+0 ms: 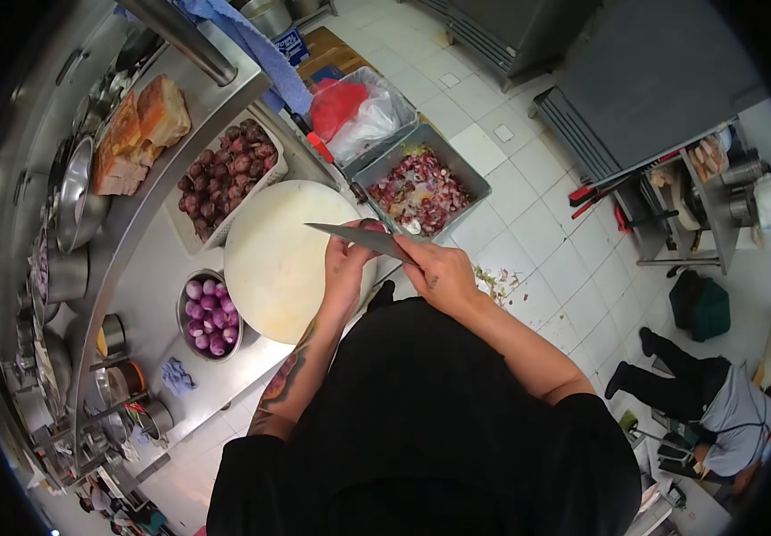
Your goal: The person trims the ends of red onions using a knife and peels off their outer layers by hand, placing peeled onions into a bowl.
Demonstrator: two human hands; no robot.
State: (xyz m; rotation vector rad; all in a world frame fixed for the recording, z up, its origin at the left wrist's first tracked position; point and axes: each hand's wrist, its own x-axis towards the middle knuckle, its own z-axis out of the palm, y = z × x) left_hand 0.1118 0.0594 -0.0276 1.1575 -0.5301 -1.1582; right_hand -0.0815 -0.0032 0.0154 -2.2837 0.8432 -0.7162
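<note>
My left hand (pixel 343 268) has its fingers closed around a red onion (pixel 372 224), partly hidden by the blade and fingers. In my right hand (pixel 443 275) is a knife (pixel 358 236), its blade lying across in front of the onion and pointing left. Both hands are over the right edge of a round white cutting board (pixel 282 259). A grey bin (pixel 477 198) full of onion peelings (pixel 414 183) stands just beyond them. Peeled purple onions (pixel 211 313) fill a metal bowl (pixel 181 302) left of the board. Unpeeled red onions (pixel 229 174) lie in a white crate (pixel 275 171) behind it.
A second bin lined with a plastic bag (pixel 376 125) adjoins the peelings bin. Large browned slabs of food (pixel 139 138) sit on the metal shelf at left. A blue cloth (pixel 178 376) lies on the counter. Scraps (pixel 500 284) litter the tiled floor. Another person (pixel 716 393) is at far right.
</note>
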